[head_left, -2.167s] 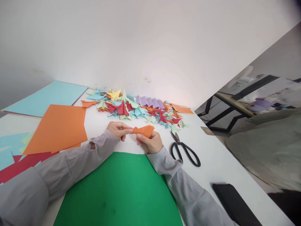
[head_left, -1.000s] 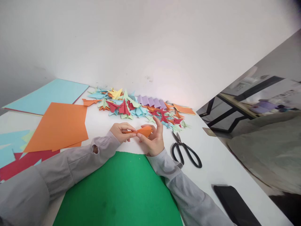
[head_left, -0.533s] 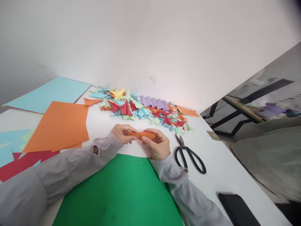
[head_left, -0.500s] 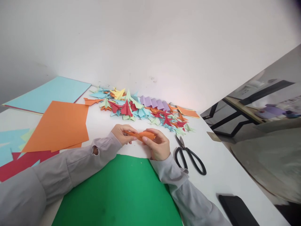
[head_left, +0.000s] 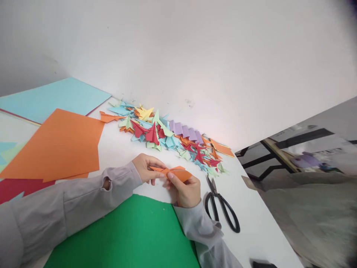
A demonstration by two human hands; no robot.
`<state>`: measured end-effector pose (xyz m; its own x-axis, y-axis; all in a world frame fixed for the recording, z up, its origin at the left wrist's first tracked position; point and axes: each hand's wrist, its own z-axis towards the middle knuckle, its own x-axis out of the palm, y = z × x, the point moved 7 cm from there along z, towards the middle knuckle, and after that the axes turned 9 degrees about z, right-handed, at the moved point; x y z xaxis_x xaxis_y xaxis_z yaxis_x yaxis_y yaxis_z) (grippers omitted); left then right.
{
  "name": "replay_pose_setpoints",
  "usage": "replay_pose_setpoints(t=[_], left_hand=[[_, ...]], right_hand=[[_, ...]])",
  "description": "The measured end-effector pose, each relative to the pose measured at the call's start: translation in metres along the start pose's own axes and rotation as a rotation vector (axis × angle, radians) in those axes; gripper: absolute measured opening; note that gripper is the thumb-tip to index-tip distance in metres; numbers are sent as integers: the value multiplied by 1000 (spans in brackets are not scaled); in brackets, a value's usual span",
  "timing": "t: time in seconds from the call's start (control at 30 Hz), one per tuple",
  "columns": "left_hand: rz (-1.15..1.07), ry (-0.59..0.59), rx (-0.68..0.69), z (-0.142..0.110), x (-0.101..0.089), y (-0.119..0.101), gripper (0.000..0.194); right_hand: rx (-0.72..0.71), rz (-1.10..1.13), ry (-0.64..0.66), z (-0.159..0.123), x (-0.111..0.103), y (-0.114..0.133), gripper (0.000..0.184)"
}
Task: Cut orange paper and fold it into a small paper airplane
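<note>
Both hands pinch a small folded orange paper (head_left: 180, 173) above the white table. My left hand (head_left: 147, 168) grips its left end between thumb and fingers. On the right side, my right hand (head_left: 187, 190) holds it with the thumb on top, and the fingers beneath are partly hidden. Below my wrists lies a large green sheet (head_left: 131, 230). Beyond the hands is a heap of small folded paper shapes, among them a red folded paper (head_left: 152, 134) and a yellow one (head_left: 144, 112).
Black-handled scissors (head_left: 220, 203) lie right of my right hand. Large orange sheets (head_left: 61, 143) and a light blue sheet (head_left: 58, 100) are at the left, with red paper (head_left: 33, 188) underneath. A zigzag-folded purple paper (head_left: 185, 131) rests by the wall. A dark object (head_left: 262, 264) sits at the bottom edge.
The view has tilted and shifted. The folded orange paper stays in both hands, and its right part now appears more spread, with my right hand lower in the picture.
</note>
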<state>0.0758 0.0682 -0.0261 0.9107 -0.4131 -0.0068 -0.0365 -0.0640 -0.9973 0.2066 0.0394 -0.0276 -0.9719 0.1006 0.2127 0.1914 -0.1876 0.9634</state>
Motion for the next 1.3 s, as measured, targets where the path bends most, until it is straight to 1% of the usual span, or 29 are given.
replay_pose_setpoints(t=[0.07, 0.2, 0.37, 0.5, 0.57, 0.67, 0.8, 0.9, 0.97, 1.13, 1.3], left_hand=[[-30, -12, -20, 3, -1, 2, 19], [-44, -44, -83, 5, -4, 4, 17], [-20, -38, -39, 1, -3, -2, 13], [-37, -14, -44, 0, -3, -3, 13], [-41, -1, -49, 1, -3, -2, 10], [-36, -7, -51, 3, -4, 0, 8], [-44, -46, -67, 6, -7, 3, 13], [-49, -17, -46, 6, -5, 1, 23], [-47, 4, -45, 5, -5, 0, 26], [-124, 50, -72, 6, -5, 2, 25], [-217, 70, -148, 7, -7, 5, 24]], right_hand=[[-18, -28, 14, 0, 1, 1, 9], [-9, -94, 31, -1, 5, 2, 13], [-20, -135, 79, 1, 5, 2, 9], [-77, -148, 24, 2, 0, 6, 8], [-77, -121, -4, 2, 1, 8, 8], [-38, -89, -6, 1, 6, 6, 15], [-7, -30, -27, 3, 8, 0, 13], [41, 80, -58, 5, 5, -8, 13], [72, 133, -68, 6, 4, -12, 11], [162, 234, -55, 8, 8, -15, 12], [226, 319, -91, 12, 15, -16, 15]])
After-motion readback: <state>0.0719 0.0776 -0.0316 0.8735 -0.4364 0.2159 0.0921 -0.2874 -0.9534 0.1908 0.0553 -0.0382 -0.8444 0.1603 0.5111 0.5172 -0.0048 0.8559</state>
